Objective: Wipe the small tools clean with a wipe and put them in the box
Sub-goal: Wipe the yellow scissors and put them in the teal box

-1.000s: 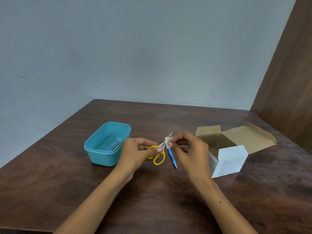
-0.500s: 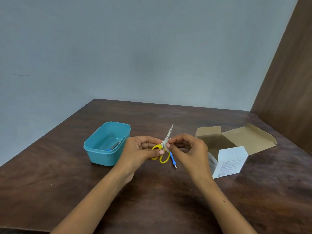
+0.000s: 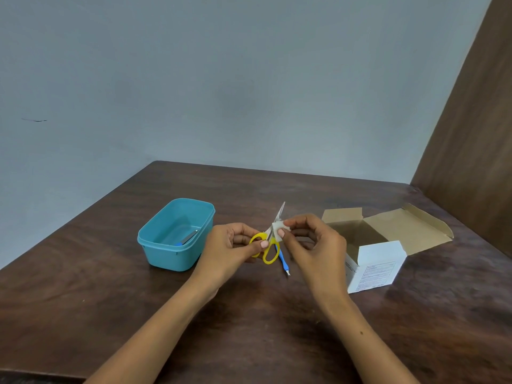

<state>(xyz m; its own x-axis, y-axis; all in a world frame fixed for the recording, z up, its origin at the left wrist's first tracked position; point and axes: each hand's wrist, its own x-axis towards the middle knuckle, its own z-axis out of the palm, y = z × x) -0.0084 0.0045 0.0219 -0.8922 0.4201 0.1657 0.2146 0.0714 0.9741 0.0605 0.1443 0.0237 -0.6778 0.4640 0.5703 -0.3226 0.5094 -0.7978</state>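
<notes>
My left hand grips the yellow handles of small scissors, whose blades point up and away. My right hand pinches a small white wipe folded around the blades near the pivot. On the table just below the scissors lies a blue-handled tool with a metal tip. To the left stands the teal plastic box, open, with a metal tool with a blue end lying inside.
An open white cardboard carton with brown flaps stands to the right of my hands. The dark wooden table ends at a grey wall behind and a brown panel at the right.
The wipe slid down the blades from near the tip towards the pivot, then back up a little. The scissors' tip now stands bare above the wipe. Both hands stay in place.
</notes>
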